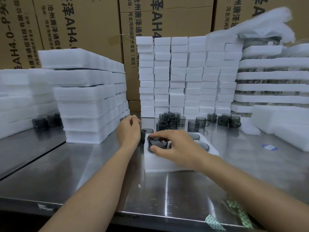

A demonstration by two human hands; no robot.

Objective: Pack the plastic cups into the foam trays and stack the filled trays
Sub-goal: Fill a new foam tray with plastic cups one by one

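Stainless steel tabletop [100,173] carries everything we work with, and near its middle, a little toward the right, lies the foam tray [160,163] we are filling. Our right hand [177,146] hangs over the tray's left pocket, thumb and fingers curled round the rim of a smoky grey cup [155,142] that sits partly down in that pocket. Two seated cups [203,145] show in the pockets on the tray's right side. Our left hand [128,131] is just off the tray's far left corner with its fingers curled inward; we cannot tell whether it holds anything, since the back of the hand hides the palm. A single cup [147,131] stands between that hand and the tray. Behind the tray, toward the far edge, loose cups [170,120] crowd together, and a second group [229,120] stands further right. A tall stack of foam trays [90,101] rises at the left, close beside our left hand, with a few dark cups [45,122] blurred behind it. A wall of foam blocks [184,76] lines the far edge, and filled trays [270,87] are stacked at the far right corner. Cardboard boxes [83,22] back it all. A blue sticker [269,147] lies right of the tray, and green tape scraps [237,210] cling near the near edge.
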